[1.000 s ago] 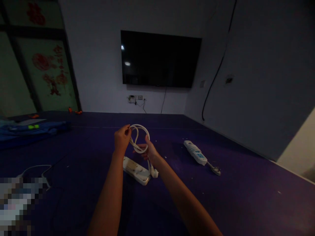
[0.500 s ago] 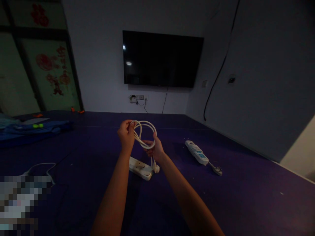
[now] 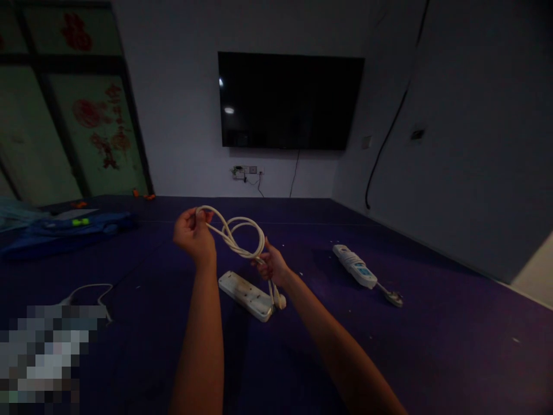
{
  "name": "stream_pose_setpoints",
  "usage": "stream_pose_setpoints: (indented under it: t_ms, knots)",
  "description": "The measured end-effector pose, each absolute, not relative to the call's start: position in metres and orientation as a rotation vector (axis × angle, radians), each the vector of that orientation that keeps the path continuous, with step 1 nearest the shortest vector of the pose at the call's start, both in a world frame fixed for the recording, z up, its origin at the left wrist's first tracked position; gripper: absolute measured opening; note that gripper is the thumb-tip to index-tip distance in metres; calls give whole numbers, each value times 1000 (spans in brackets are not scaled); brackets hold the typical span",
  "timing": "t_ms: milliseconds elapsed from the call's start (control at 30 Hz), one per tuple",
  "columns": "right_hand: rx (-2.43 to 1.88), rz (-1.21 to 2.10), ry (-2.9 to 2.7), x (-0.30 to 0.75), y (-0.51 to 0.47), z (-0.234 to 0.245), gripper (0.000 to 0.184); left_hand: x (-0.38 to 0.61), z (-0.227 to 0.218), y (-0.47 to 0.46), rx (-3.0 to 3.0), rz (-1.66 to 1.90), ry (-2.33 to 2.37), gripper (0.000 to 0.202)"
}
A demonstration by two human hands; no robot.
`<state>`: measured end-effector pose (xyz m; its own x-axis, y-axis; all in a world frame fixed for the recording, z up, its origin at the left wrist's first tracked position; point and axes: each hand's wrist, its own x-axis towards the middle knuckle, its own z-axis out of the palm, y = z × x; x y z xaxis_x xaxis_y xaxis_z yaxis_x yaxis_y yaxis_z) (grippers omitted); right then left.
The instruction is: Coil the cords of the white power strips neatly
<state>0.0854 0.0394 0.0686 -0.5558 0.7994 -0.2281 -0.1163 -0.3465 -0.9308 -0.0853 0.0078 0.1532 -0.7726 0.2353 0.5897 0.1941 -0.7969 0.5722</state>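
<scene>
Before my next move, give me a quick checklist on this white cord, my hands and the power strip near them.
1. Left hand gripping the cord: ok, it pinches the far bend.
2. Right hand gripping the cord: ok, it holds the lower end of the loops.
3. Strands lying side by side: not ok, they cross between the hands.
4. Power strip on the floor: ok.
5. Plug clear of the power strip: cannot tell, it sits right by its end.
6. Second strip out of the way: ok, it lies apart, off to the right.
</scene>
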Motion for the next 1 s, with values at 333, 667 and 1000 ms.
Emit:
stream_pose_setpoints:
  t_ms: [333, 667, 1000]
  knots:
    - [-1108, 1660, -1271, 74, 45, 53, 50, -85, 167, -10, 1009, 2778, 924, 14]
    - [-1075, 1488, -1432, 84, 49, 46, 52, -144, 142, 9, 1018, 2306, 1321, 23]
    - [-1049, 1268, -1872, 83, 46, 43, 16, -188, 110, 16, 1182, 1838, 1723, 9]
